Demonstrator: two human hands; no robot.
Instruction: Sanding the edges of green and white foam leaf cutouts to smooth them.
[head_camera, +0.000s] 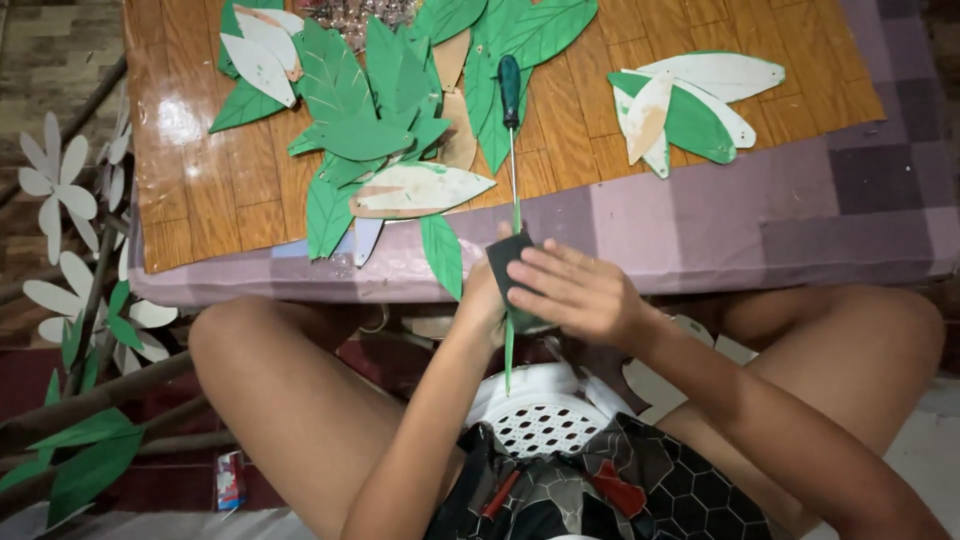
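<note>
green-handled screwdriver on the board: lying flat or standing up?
Lying flat. The green-handled screwdriver rests lengthwise on the wood-pattern board among green paper leaves, with its shaft pointing toward the hands.

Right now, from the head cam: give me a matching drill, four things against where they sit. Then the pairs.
Things:
1. screwdriver
2. dark green piece
3. white perforated stool
4. white flower cutouts

Places:
A. on the floor at the far left, beside the board
B. under the person, between the knees
C. lying on the wooden board among the green paper leaves, handle away from the person
D. held between the left hand and right hand at the board's near edge

Pairs: 1-C, 2-D, 3-B, 4-A
</note>
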